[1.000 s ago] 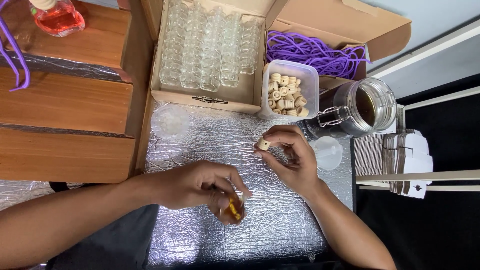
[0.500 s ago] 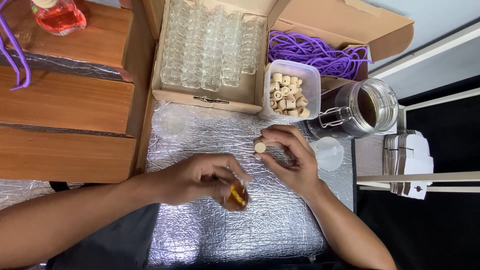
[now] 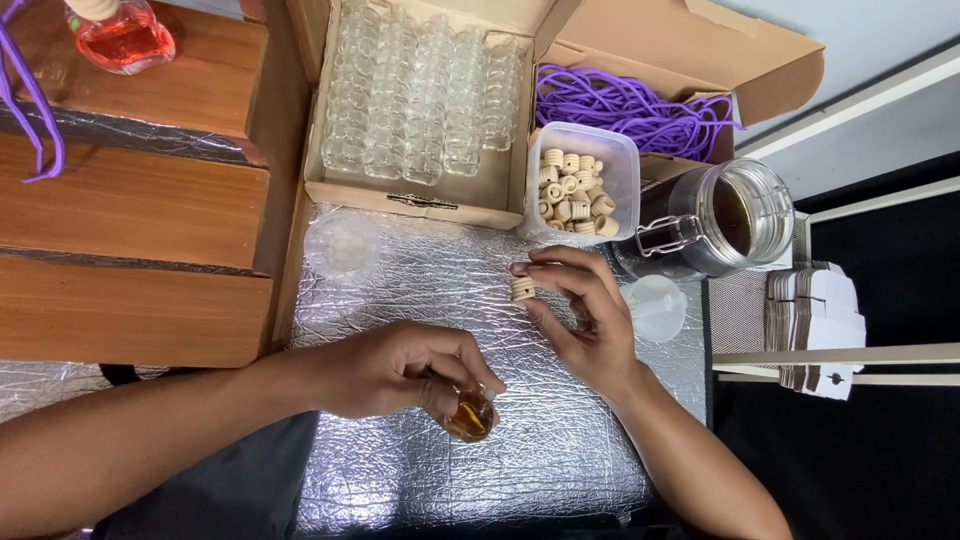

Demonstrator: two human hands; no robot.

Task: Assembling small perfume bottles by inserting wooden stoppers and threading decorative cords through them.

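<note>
Hands sit close together over the crinkled silver foil mat point(image 3: 420, 270), not touching each other. Left hand point(image 3: 390, 368) is curled around a small glass bottle of amber liquid point(image 3: 468, 415), fingers clamped on its top half, bottle resting low on the mat w/ its base peeking out past the fingertips. Right hand point(image 3: 585, 320) is just up and to the right of it, thumb and forefinger pinched on a small ridged wooden cap point(image 3: 522, 288), other fingers loosely bent. Cap is held above the bottle and a bit apart from it, not on it.

Beyond the right hand, away from the person: clear plastic tub point(image 3: 625, 160) full of the same wooden caps, next to a cardboard box of empty glass bottles point(image 3: 420, 95). Behind the tub, another box w/ purple cord point(image 3: 620, 100). Right of the right hand, just beside it: small clear funnel point(image 3: 655, 305), then a clip-lid glass jar point(image 3: 735, 215) w/ dark liquid. Far right, stack of white card tags point(image 3: 815, 325). Beyond the left hand: clear round lid point(image 3: 342, 243) on the mat; wooden steps point(image 3: 130, 200) off to the left, red-liquid bottle point(image 3: 120, 35) on top.
</note>
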